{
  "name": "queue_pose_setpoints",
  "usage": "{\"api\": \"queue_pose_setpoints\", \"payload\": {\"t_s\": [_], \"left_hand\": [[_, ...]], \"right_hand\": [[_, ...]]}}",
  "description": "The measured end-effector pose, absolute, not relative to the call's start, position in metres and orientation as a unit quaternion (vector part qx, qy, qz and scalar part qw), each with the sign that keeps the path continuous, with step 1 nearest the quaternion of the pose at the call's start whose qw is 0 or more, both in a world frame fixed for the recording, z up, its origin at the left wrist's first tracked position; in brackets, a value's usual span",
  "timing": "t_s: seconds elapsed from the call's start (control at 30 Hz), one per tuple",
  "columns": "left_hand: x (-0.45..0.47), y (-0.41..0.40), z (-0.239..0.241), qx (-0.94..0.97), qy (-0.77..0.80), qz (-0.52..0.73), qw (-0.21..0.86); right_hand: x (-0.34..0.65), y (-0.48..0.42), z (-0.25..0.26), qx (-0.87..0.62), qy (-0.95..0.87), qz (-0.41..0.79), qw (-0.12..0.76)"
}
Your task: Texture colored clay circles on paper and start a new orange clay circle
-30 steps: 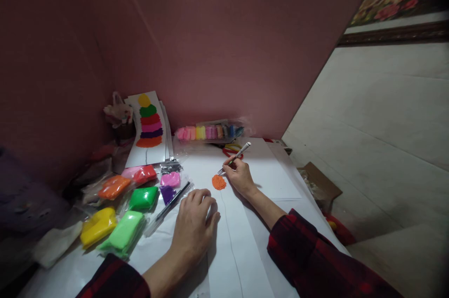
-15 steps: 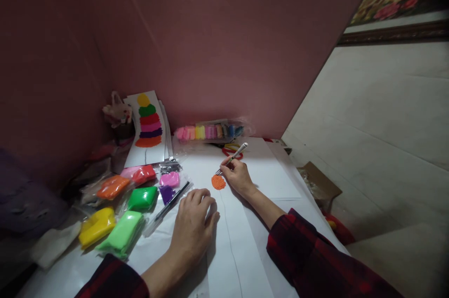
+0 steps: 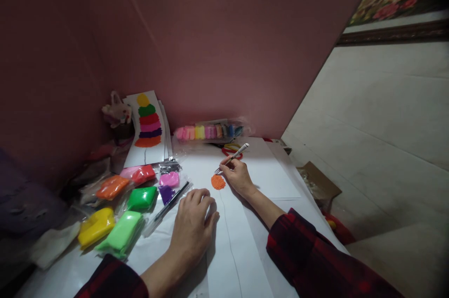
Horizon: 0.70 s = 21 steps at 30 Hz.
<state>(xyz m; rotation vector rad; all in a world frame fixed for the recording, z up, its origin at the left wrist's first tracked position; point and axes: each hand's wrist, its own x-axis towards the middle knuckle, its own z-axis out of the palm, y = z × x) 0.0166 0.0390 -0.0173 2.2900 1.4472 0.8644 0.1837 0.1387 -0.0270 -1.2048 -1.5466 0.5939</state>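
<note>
My right hand (image 3: 237, 176) pinches a fork (image 3: 240, 150) with a pale patterned handle. Its tines point down at the upper edge of a round, rough-textured patch of orange clay (image 3: 218, 182). That patch sits at the top of a long pencil line on a white paper strip (image 3: 242, 260). My left hand (image 3: 195, 211) rests palm down at the strip's left side, fingers loosely bent and apart, with nothing seen in it. Just left of it lies a dark pen (image 3: 172, 200) on a clear wrapper.
Bagged clay in several colours, such as green (image 3: 142, 199) and yellow (image 3: 97, 228), covers the table's left side. A card with coloured layers (image 3: 150, 122) leans at the back left. Behind my right hand are red-handled scissors (image 3: 234, 153) and a clay pack (image 3: 210, 131).
Almost nothing differs. The fork's tines and my right fingers have shifted very slightly over the orange clay; my left hand stays in place.
</note>
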Motion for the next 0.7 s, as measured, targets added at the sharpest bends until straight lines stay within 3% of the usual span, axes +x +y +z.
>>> {"api": "queue_pose_setpoints", "payload": {"t_s": [0.7], "left_hand": [[0.0160,0.0388,-0.0181,0.798,0.501,0.300,0.149]], "right_hand": [[0.1839,0.1400,-0.0280,-0.506,-0.640,0.240,0.526]]}}
